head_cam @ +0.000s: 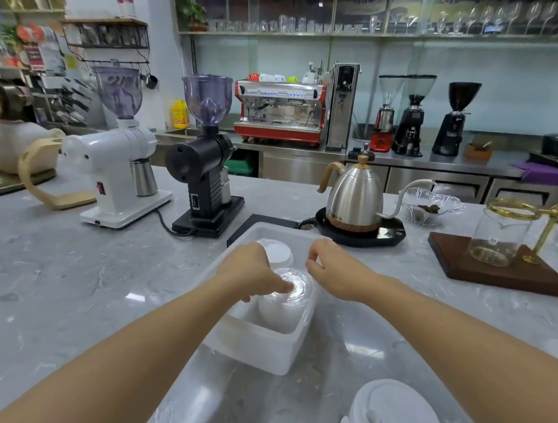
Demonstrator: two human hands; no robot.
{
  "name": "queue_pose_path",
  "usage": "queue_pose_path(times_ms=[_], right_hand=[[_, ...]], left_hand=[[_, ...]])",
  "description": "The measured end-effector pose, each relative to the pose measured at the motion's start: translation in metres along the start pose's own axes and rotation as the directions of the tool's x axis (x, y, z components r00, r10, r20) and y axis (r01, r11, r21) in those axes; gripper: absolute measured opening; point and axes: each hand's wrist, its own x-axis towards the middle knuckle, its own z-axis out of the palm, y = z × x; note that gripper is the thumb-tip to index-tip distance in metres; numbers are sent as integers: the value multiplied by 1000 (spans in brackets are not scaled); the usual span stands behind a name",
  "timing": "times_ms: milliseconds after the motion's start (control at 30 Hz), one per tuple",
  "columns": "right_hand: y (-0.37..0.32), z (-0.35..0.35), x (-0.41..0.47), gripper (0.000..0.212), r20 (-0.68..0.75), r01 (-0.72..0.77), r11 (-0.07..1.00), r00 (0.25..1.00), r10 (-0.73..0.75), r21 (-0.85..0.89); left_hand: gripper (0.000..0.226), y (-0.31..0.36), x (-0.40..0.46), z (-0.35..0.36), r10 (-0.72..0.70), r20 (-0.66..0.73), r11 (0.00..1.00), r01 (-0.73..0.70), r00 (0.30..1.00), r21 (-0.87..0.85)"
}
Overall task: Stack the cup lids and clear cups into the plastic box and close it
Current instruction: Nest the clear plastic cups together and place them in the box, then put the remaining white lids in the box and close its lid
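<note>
A translucent white plastic box (261, 347) stands open on the marble counter in front of me. Inside its near end sits a stack of clear cups (288, 300), rims or bases up. A stack of white lids (276, 251) lies at the far end of the box. My left hand (247, 271) reaches into the box, and its fingertips press on top of the clear cup stack. My right hand (337, 269) hovers at the right rim of the box with fingers loosely curled, holding nothing. More white cup lids (391, 413) lie on the counter near the bottom edge.
A black grinder (204, 184) and a white grinder (118, 173) stand behind the box to the left. A steel kettle (355, 193) on its black base is behind it to the right. At the right sits a wooden stand (496, 262) with a glass server.
</note>
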Motion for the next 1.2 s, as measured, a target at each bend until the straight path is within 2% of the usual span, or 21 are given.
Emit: queue_pose_path(times_ms=[133, 200, 300, 467, 600, 700, 900, 967, 1100, 1200], right_hand=[[-2, -2, -9, 17, -219, 27, 999, 976, -16, 46], [-1, -6, -13, 17, -354, 62, 990, 935, -14, 125], [4, -16, -19, 16, -433, 93, 979, 902, -5, 184], [19, -31, -38, 12, -442, 95, 963, 897, 27, 253], [23, -40, -58, 13, -485, 127, 945, 874, 37, 300], [22, -44, -82, 15, -492, 155, 926, 870, 38, 345], [21, -37, -143, 4, -439, 209, 888, 899, -9, 410], [24, -29, -164, 6, -401, 209, 879, 916, -23, 428], [37, -12, -203, 11, -367, 183, 877, 930, -8, 445], [49, 5, -229, 15, -347, 120, 850, 935, 77, 513]], left_hand=[[49, 4, -5, -4, 95, -167, 995, -87, 981, 53], [47, 6, -5, -4, 110, -194, 994, -106, 975, 30], [41, 7, -6, -4, 133, -216, 991, -136, 967, 1], [14, 18, -13, -5, 253, -307, 940, -308, 917, -145], [21, 35, -31, -6, 347, -381, 848, -460, 857, -263], [18, 42, -54, -4, 392, -399, 751, -539, 829, -382], [11, 44, -109, 20, 365, -442, 543, -573, 819, -614], [6, 39, -126, 35, 375, -424, 531, -566, 824, -630], [4, 21, -154, 69, 364, -390, 575, -533, 846, -620], [30, 1, -169, 92, 430, -331, 641, -542, 840, -543]])
